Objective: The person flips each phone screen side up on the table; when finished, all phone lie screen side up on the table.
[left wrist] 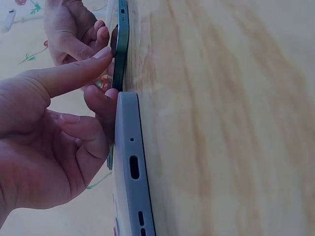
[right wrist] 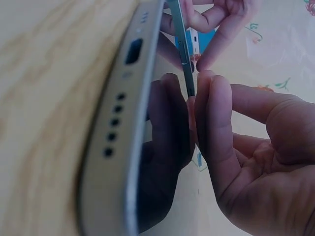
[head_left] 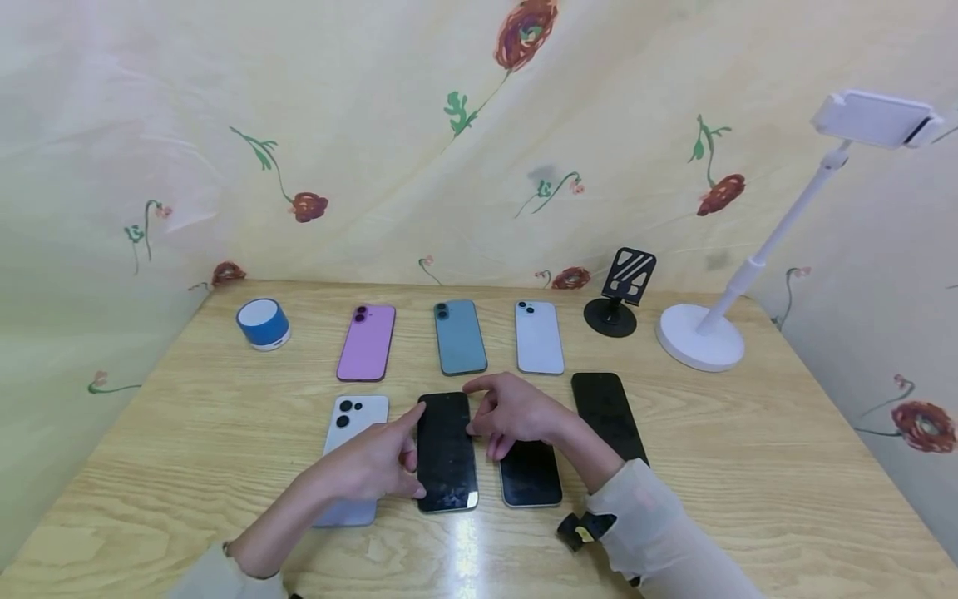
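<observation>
A black-screened smartphone (head_left: 446, 453) lies face up on the table between my hands; its edge is green in the left wrist view. My left hand (head_left: 370, 464) reaches over a white phone (head_left: 348, 509), with the index finger at the black phone's upper left corner and the thumb at its lower left. From the other side my right hand (head_left: 516, 408) has its index fingertip by the upper right corner and its thumb at the right edge. Its lower fingers hang over a second dark-screened phone (head_left: 531, 478), partly hiding it.
Along the back lie pink (head_left: 367, 343), teal (head_left: 460, 337) and pale (head_left: 539, 337) phones, backs up. Another black phone (head_left: 608, 412) is under my right forearm. A blue speaker (head_left: 264, 324) stands far left; a black phone stand (head_left: 612, 316) and tall white stand (head_left: 703, 337) are at right.
</observation>
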### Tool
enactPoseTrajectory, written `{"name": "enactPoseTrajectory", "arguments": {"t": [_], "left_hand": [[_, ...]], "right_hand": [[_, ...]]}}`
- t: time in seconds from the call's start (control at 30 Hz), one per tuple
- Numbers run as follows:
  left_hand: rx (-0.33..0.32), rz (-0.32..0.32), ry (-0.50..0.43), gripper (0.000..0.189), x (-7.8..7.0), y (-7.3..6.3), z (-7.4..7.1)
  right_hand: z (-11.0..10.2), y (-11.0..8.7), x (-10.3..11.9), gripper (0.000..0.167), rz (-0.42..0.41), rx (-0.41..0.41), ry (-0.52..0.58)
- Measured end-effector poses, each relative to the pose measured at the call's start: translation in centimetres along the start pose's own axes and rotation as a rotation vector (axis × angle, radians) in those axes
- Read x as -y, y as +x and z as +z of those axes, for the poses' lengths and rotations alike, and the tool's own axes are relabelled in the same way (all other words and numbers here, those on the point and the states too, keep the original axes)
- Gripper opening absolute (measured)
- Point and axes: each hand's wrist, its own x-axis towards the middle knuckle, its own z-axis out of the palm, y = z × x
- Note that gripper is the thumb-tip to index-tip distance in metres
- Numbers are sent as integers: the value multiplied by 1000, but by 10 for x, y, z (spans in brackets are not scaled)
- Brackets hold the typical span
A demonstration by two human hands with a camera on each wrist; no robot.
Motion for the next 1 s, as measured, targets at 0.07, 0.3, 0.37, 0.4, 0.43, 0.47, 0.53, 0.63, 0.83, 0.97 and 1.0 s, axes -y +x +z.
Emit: {"name": "enactPoseTrajectory", "arguments": {"t": [0.07,0.3,0.37,0.4,0.43,0.47,0.53,0.63,0.83,0.97,1.0], "left_hand": [[-1,8,-6,110,2,-2,-2],[3,39,-58,102,9,-11,-12],[2,49,-69,99,10,-13,-14],[-2,50,-74,98,11,-15,-15],[-6,46,-80,97,11,-16,-16],[-12,39,-84,97,12,-17,-16],[-27,11,-93,96,13,-20,-18],[-56,-36,-94,95,16,-24,-20],[-122,-125,-48,94,25,-33,-25],[-157,-178,-15,94,30,-41,-30],[-162,-189,-10,95,31,-43,-31]], "right_hand": [[0,0,1,64,0,2,-3],[0,2,6,64,-36,-20,-39],[1,2,8,64,-48,-28,-51],[1,3,9,64,-50,-31,-55],[1,3,10,63,-53,-34,-60],[2,4,11,63,-54,-36,-59],[3,5,13,63,-60,-41,-63],[6,7,17,61,-81,-47,-75],[12,12,31,60,-128,-26,-102],[15,18,45,61,-160,-11,-142],[16,20,49,61,-164,-8,-153]]}}
